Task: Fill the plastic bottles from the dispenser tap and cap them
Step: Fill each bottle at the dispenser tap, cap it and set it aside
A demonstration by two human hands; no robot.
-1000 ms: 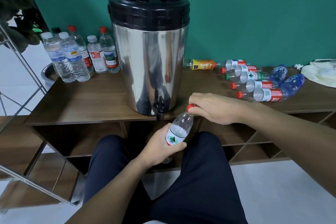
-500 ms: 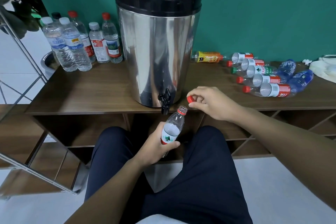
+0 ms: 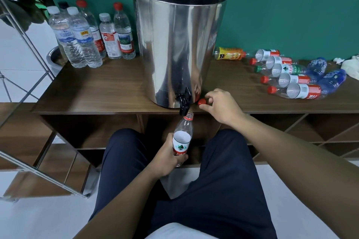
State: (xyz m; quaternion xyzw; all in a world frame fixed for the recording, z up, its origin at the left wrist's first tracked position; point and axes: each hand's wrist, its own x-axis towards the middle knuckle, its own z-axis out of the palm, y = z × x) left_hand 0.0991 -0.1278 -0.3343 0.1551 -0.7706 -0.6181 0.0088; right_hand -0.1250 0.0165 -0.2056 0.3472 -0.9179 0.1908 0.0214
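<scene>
A steel dispenser with a black lid stands on the wooden counter. Its black tap juts over the counter's front edge. My left hand grips a clear empty bottle with a red and white label, its open mouth right under the tap spout. My right hand pinches the red cap at the counter surface, just right of the tap.
Several upright capped bottles stand left of the dispenser. Several empty bottles lie on their sides at the right, near a white cloth. A metal rack slants at the left. Open shelves sit below the counter.
My right hand unscrewed the red cap and carried it right, down to the counter. My left hand moved the open bottle up under the tap.
</scene>
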